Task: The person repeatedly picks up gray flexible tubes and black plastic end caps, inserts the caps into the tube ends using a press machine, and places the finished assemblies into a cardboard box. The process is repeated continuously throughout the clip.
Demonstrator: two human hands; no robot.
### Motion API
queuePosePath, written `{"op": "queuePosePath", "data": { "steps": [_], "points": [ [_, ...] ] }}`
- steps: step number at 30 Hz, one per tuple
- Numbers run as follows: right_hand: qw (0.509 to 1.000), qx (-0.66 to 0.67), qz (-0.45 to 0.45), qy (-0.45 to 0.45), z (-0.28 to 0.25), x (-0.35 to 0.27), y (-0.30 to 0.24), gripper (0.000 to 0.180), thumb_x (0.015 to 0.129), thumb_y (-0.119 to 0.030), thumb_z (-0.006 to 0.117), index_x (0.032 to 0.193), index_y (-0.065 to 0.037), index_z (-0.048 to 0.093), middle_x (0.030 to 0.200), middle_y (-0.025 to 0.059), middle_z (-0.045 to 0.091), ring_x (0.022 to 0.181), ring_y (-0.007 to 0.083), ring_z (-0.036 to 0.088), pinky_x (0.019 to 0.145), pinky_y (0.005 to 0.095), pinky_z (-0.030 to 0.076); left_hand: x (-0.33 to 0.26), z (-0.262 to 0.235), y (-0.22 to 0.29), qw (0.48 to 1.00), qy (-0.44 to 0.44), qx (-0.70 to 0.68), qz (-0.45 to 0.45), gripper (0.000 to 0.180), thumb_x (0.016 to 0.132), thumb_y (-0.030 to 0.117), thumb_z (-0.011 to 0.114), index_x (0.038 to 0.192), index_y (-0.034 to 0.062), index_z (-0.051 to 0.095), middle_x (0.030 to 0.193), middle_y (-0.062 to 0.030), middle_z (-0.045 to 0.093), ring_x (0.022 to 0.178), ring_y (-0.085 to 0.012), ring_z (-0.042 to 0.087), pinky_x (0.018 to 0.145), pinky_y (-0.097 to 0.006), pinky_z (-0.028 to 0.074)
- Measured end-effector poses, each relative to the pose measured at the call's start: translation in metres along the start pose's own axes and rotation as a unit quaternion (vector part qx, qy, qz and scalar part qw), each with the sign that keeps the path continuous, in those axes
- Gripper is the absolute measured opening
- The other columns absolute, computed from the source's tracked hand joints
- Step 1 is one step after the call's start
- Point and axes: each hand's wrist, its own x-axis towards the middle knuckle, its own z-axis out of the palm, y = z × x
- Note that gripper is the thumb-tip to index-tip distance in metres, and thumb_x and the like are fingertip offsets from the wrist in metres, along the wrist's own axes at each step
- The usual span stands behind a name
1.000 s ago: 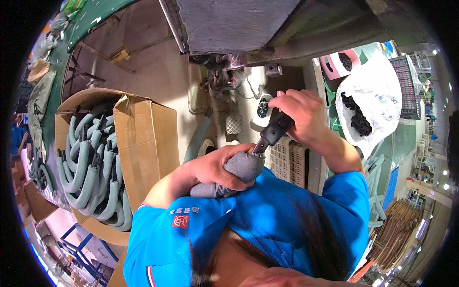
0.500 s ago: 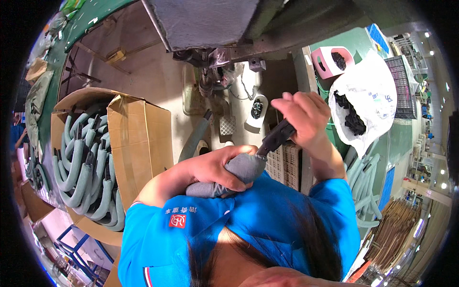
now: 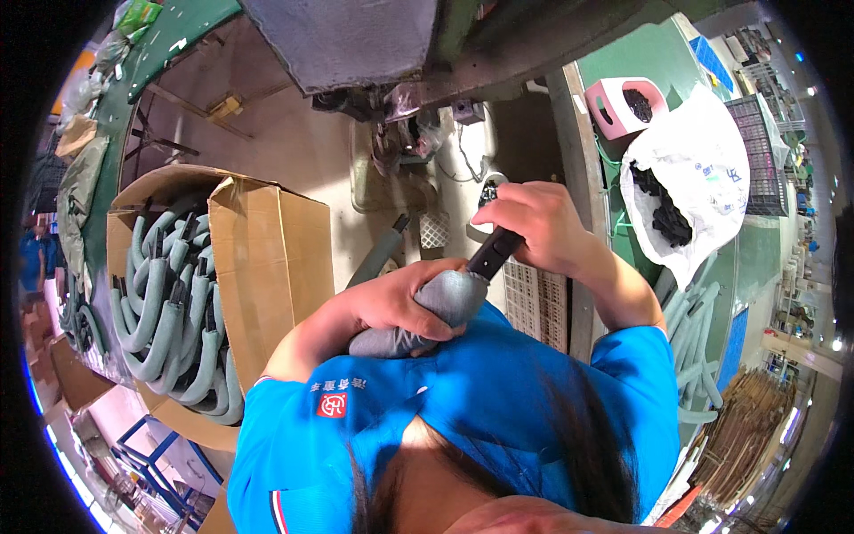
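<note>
Close against my chest, my left hand (image 3: pixel 400 307) is wrapped round a grey fabric-covered padded tube (image 3: pixel 458 298). A flat black end piece with small holes (image 3: pixel 491 258) sticks out of the tube, tilted up to the right. Fingers of my right hand (image 3: pixel 538 227) close on the outer end of that black piece and partly hide its tip. Beyond my left hand, another grey tube (image 3: pixel 378 254) with a black end leans upward. Part of the held tube is hidden behind my left hand and forearm.
A cardboard box (image 3: pixel 276 258) full of curved grey tubes (image 3: pixel 169 311) stands at left. On the green bench at right are a pink-white container (image 3: pixel 614 102) and a white sack (image 3: pixel 712 169) of black parts. Machinery (image 3: pixel 356 44) overhangs ahead, with a metal pedal (image 3: pixel 434 230) below.
My right hand has moved slightly down and left, its fingers now bent over the end of the black piece. My left hand keeps its hold. The whole view has shifted a little.
</note>
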Motion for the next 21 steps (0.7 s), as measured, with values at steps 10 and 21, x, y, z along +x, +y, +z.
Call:
{"op": "queuePosePath", "data": {
  "steps": [10, 21],
  "points": [
    [0.906, 0.328, 0.267, -0.021, 0.113, 0.053, 0.076, 0.021, 0.092, -0.022, 0.044, 0.094, -0.004, 0.055, 0.084, 0.0086, 0.055, 0.072, 0.0188, 0.053, 0.068, 0.0345, 0.043, -0.014, -0.112, -0.013, 0.992, 0.112, -0.057, 0.006, 0.069, 0.065, 0.003, 0.067, 0.127, 0.0047, 0.035, 0.08, -0.0147, 0.057, 0.049, -0.0208, 0.055, 0.04, -0.03, 0.045],
    [0.97, -0.082, 0.166, 0.16, 0.118, 0.127, 0.105, 0.034, 0.09, -0.029, 0.048, 0.113, -0.005, 0.055, 0.113, 0.0177, 0.058, 0.107, 0.0341, 0.053, 0.09, 0.0456, 0.041, -0.02, -0.157, 0.043, 0.967, 0.22, 0.121, 0.054, 0.09, 0.068, 0.003, 0.071, 0.143, 0.0089, 0.021, 0.091, -0.011, 0.063, 0.06, -0.0181, 0.06, 0.05, -0.029, 0.05]
  ]
}}
